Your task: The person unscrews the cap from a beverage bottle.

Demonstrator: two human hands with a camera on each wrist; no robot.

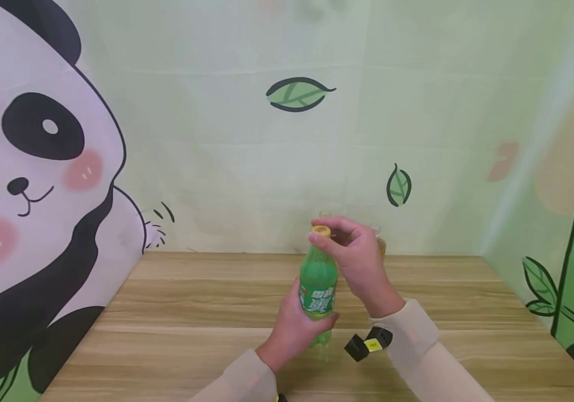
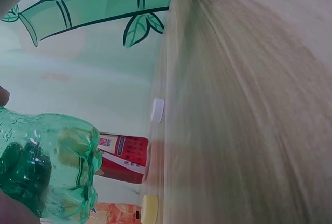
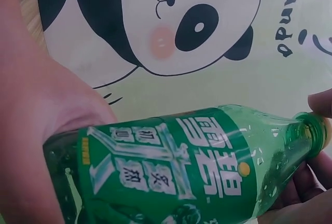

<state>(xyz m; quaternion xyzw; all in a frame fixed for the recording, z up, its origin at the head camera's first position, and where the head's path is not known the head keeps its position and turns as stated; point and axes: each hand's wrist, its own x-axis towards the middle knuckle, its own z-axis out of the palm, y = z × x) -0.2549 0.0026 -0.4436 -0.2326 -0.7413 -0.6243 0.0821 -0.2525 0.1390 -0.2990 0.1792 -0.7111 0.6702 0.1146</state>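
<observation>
A green plastic soda bottle [image 1: 319,274] with a green label stands nearly upright in front of me, raised off the tabletop. My left hand [image 1: 293,322] grips it around the lower part, thumb across the front. At the top, my right hand [image 1: 359,258] pinches the yellow cap [image 1: 321,230] between thumb and fingers. The right wrist view shows the label [image 3: 166,164] in full and the fingers around the cap and neck. In the left wrist view the bottle's clear green base [image 2: 78,162] hangs above the wood.
Behind my right hand, other bottles are partly hidden, one with a brownish body [image 1: 381,245]. The left wrist view shows a red-labelled bottle [image 2: 124,156], a white cap [image 2: 157,110] and a yellow cap [image 2: 150,210] on the wooden table [image 1: 191,312]. A panda-printed backdrop [image 1: 216,139] encloses the table.
</observation>
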